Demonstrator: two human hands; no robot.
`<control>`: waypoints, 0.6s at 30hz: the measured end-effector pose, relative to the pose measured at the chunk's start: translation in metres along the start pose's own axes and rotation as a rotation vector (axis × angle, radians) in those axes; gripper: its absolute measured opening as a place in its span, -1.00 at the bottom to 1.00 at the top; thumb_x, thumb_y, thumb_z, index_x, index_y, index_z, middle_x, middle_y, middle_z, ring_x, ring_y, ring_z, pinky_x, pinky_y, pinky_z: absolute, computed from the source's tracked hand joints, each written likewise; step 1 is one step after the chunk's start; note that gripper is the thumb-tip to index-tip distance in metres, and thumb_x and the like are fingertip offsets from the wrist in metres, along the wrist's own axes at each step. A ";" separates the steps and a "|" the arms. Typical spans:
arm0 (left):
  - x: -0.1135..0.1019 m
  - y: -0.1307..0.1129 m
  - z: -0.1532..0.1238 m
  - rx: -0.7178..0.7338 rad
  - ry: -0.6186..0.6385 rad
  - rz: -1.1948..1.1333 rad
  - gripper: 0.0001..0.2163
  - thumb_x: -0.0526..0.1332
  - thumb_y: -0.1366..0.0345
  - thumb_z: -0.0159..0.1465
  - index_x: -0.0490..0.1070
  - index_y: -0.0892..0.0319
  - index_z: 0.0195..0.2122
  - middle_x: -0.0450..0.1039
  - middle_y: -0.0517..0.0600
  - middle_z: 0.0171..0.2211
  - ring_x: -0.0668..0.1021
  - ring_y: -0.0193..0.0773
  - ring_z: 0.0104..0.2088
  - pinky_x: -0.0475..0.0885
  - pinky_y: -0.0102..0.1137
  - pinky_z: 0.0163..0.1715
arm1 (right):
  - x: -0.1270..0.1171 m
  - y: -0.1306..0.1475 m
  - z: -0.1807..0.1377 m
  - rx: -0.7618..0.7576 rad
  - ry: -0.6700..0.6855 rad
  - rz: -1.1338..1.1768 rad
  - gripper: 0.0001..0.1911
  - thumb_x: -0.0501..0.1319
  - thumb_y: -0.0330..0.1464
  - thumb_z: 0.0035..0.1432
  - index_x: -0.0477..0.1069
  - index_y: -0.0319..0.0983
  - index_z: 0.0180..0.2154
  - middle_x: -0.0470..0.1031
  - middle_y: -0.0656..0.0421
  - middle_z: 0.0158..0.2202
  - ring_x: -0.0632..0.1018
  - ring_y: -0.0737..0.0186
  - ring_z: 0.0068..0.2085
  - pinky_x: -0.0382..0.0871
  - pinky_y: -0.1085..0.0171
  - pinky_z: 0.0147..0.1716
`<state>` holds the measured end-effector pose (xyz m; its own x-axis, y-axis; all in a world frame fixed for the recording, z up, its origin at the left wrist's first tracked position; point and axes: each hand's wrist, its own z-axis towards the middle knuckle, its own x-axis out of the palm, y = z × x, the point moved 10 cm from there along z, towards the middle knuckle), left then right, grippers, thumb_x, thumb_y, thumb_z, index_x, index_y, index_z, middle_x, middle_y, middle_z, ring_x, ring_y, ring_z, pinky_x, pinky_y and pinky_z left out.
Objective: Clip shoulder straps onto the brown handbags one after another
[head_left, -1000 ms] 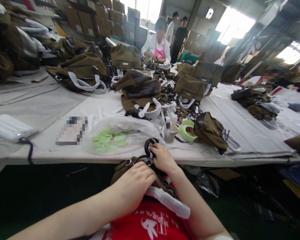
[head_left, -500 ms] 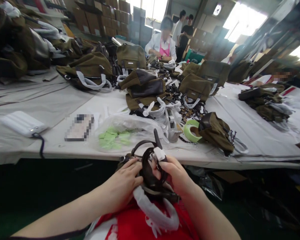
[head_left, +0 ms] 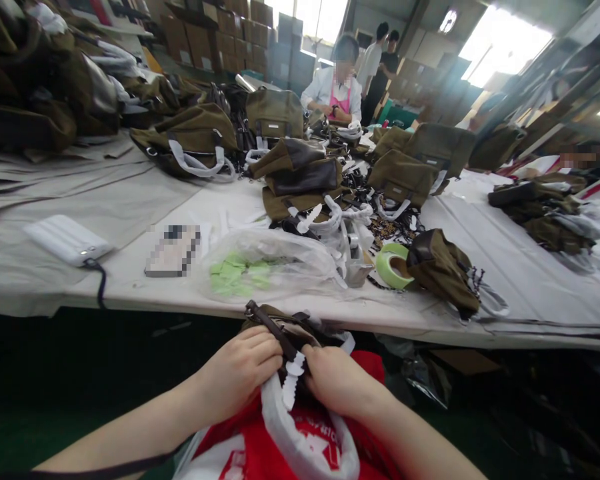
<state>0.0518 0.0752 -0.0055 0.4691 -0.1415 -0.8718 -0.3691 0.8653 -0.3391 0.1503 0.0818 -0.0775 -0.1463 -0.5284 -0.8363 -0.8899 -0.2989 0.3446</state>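
Observation:
An olive bag (head_left: 280, 319) rests in my lap against the table edge, over a red garment (head_left: 260, 443). My left hand (head_left: 240, 373) is closed, pinching the dark brown strap (head_left: 273, 328) and the top of a white foam-wrapped handle (head_left: 300, 437) that loops down over the red cloth. My right hand (head_left: 337, 380) is closed too, gripping the same handle wrap from the right, close against the left hand. The bag's body is mostly hidden behind both hands.
The white-covered table (head_left: 130, 200) carries a clear plastic bag of green tags (head_left: 260, 270), a green tape roll (head_left: 393, 265), a white power bank (head_left: 67, 240) and several olive bags (head_left: 300, 177). A person in a pink apron (head_left: 337, 93) works at the far end; boxes are stacked behind.
The coiled dark strap that stood up between my hands has been lowered. Both hands have dropped toward my lap and now pinch the white wrap at the handle's top.

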 end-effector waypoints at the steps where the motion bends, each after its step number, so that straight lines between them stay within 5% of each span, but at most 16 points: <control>1: 0.001 -0.003 0.002 0.009 0.001 0.007 -0.82 0.09 0.47 0.28 0.47 0.14 -0.22 0.54 -0.02 -0.22 0.53 -0.26 -0.18 0.35 -0.29 0.08 | 0.007 0.004 0.004 0.001 0.060 -0.005 -0.72 0.06 -0.40 0.25 0.44 -0.35 -0.09 0.60 -0.09 -0.20 0.62 0.00 -0.23 0.44 0.17 -0.26; 6: 0.017 -0.020 0.007 0.077 0.108 0.075 -0.89 0.14 0.45 0.24 0.44 0.16 -0.32 0.50 -0.02 -0.32 0.51 -0.25 -0.29 0.38 -0.31 -0.04 | 0.043 -0.012 0.041 0.100 0.288 -0.045 -0.75 0.17 -0.55 0.12 0.56 -0.38 -0.18 0.60 -0.20 -0.14 0.61 -0.11 -0.13 0.46 0.06 -0.14; 10: 0.005 -0.006 0.003 -0.016 0.103 0.037 -0.87 0.14 0.48 0.20 0.45 0.14 -0.34 0.50 -0.04 -0.30 0.50 -0.25 -0.28 0.37 -0.30 -0.07 | 0.034 -0.023 0.038 -0.016 0.362 0.084 -0.67 0.32 -0.47 0.04 0.55 -0.28 -0.09 0.61 -0.05 -0.11 0.61 -0.04 -0.11 0.47 0.11 -0.10; 12: -0.009 0.017 -0.005 -0.114 0.082 0.016 -0.83 0.12 0.47 0.22 0.48 0.13 -0.31 0.51 -0.02 -0.24 0.50 -0.24 -0.23 0.35 -0.30 -0.06 | -0.002 -0.023 0.021 -0.157 0.221 0.365 -0.61 0.25 -0.33 0.17 0.45 -0.18 0.06 0.59 0.08 -0.05 0.60 0.13 -0.11 0.47 0.22 -0.09; 15: -0.022 0.056 -0.023 -0.263 0.121 0.012 -0.81 0.08 0.40 0.26 0.50 0.14 -0.34 0.52 0.00 -0.26 0.52 -0.22 -0.23 0.37 -0.33 -0.11 | -0.076 -0.067 -0.016 -0.144 -0.310 0.768 -0.67 0.09 -0.25 0.30 0.41 -0.20 0.03 0.57 0.10 -0.10 0.58 0.24 -0.19 0.48 0.25 -0.16; 18: -0.023 0.090 -0.041 -0.437 0.208 -0.014 -0.80 0.10 0.26 0.29 0.52 0.12 -0.34 0.51 -0.01 -0.33 0.54 -0.21 -0.32 0.40 -0.38 -0.26 | -0.088 -0.109 -0.045 0.025 -0.528 0.711 -0.66 0.23 -0.22 0.19 0.45 -0.21 -0.03 0.53 0.05 -0.05 0.56 0.18 -0.13 0.46 0.20 -0.10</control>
<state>-0.0250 0.1371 -0.0305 0.3223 -0.2839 -0.9031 -0.6870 0.5862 -0.4294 0.2792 0.1255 -0.0221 -0.8431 -0.1451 -0.5179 -0.5209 -0.0190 0.8534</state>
